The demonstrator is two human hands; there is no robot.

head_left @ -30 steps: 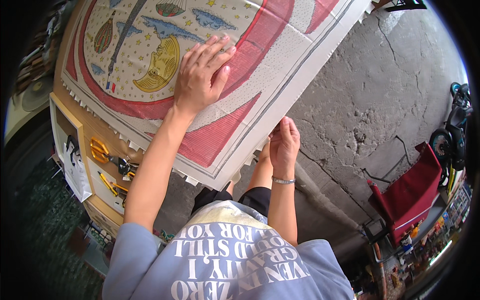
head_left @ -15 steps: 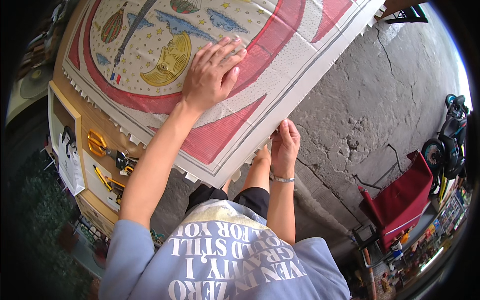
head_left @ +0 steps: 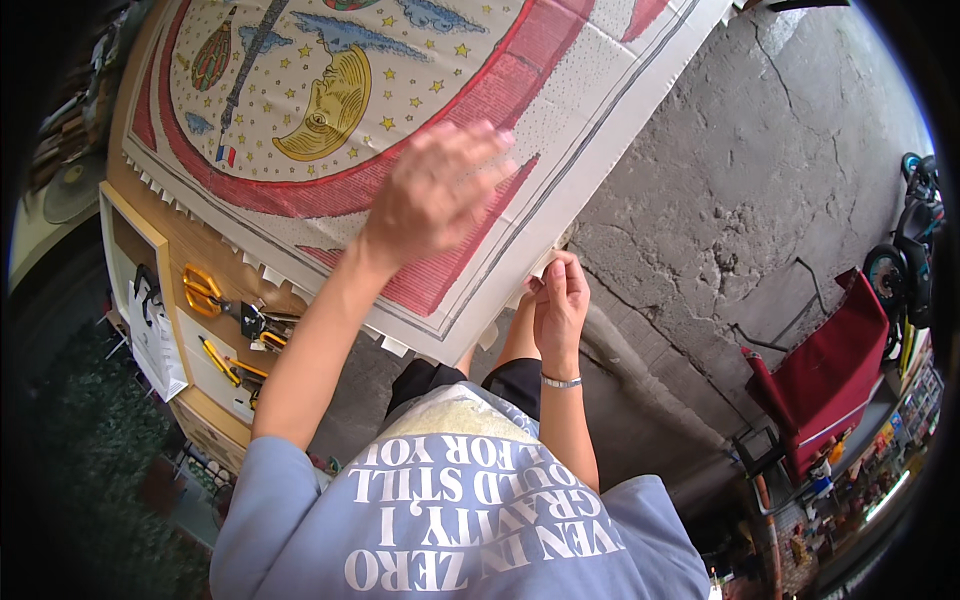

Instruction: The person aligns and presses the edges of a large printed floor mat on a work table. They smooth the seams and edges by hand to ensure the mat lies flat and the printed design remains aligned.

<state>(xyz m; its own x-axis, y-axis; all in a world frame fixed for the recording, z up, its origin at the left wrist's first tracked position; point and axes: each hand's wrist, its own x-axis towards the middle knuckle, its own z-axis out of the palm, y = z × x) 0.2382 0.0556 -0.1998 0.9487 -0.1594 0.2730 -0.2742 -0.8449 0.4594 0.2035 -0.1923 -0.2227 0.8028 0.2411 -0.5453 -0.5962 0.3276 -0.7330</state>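
A large printed cloth [head_left: 505, 215] with a yellow moon, stars, balloons and red bands lies over a board, with white tabs along its edges. My left hand [head_left: 435, 195] is over a red band near the cloth's near corner. Its fingers are stretched out and smeared by motion, and I cannot tell whether it touches the surface. At the right-hand edge, my right hand [head_left: 560, 295] pinches the white border of the cloth between thumb and fingers. What lies under that edge is hidden.
Orange-handled scissors [head_left: 202, 290], a yellow cutter [head_left: 220, 361] and other tools lie on a wooden surface at left, beside a wood-framed box [head_left: 165, 290]. Cracked concrete floor [head_left: 700, 200] spreads at right, with a red folding chair [head_left: 825, 370] and a motorcycle [head_left: 910, 250].
My left hand has slid from beside the moon toward the near edge. My right hand has shifted slightly nearer along the border. The view has moved a little.
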